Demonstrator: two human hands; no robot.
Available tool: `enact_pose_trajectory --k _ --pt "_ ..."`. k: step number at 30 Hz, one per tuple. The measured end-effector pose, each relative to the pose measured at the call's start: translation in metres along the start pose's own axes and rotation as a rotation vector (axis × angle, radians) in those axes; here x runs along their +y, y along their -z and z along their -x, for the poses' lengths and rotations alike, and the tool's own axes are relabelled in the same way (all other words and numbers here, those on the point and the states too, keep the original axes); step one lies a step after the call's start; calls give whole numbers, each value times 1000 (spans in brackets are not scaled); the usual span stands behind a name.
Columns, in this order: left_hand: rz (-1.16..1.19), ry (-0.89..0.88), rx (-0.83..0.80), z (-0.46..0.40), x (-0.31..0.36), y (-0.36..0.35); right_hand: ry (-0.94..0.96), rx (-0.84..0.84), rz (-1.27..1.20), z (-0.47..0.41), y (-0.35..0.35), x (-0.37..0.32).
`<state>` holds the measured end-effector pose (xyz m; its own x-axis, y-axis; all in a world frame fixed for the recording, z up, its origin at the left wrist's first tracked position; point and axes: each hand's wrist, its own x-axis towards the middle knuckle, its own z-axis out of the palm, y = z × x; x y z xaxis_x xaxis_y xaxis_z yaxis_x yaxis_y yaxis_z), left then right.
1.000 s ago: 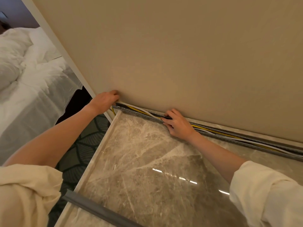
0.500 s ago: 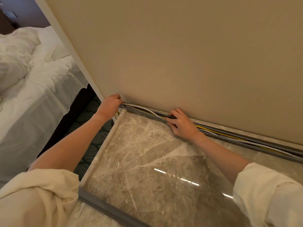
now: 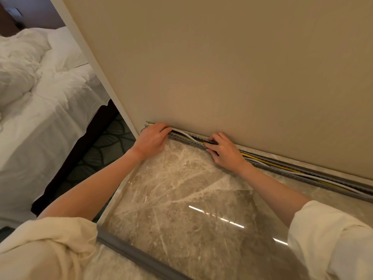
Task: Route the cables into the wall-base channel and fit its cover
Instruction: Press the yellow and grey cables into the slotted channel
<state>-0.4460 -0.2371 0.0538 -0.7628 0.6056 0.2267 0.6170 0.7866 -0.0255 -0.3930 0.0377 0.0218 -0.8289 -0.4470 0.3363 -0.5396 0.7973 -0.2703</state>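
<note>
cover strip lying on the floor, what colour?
Plain grey, no pattern. The cover strip lies on the marble floor, seen in the head view.

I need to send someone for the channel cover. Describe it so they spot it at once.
Start at the marble floor below the beige wall. The channel cover lies loose near the person, a long plain grey strip. Unlike the channel at the wall base, it holds no cables.

The left hand (image 3: 152, 139) has slid from the wall corner onto the channel's (image 3: 186, 140) end, now closer to the right hand (image 3: 226, 151).
</note>
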Motion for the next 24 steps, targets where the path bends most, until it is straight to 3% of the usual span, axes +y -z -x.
enact_pose_trajectory --k 5,13,19,24 --pt "-34 12 -71 7 3 -3 -7 -25 44 1 1 -1" --pt "-42 179 -132 5 17 -6 -115 -149 47 3 12 -8" --pt "116 354 -112 14 53 -7 -172 -17 9 35 33 -10" --pt "259 266 -72 27 106 -1 -298 16 -9 84 57 -8"
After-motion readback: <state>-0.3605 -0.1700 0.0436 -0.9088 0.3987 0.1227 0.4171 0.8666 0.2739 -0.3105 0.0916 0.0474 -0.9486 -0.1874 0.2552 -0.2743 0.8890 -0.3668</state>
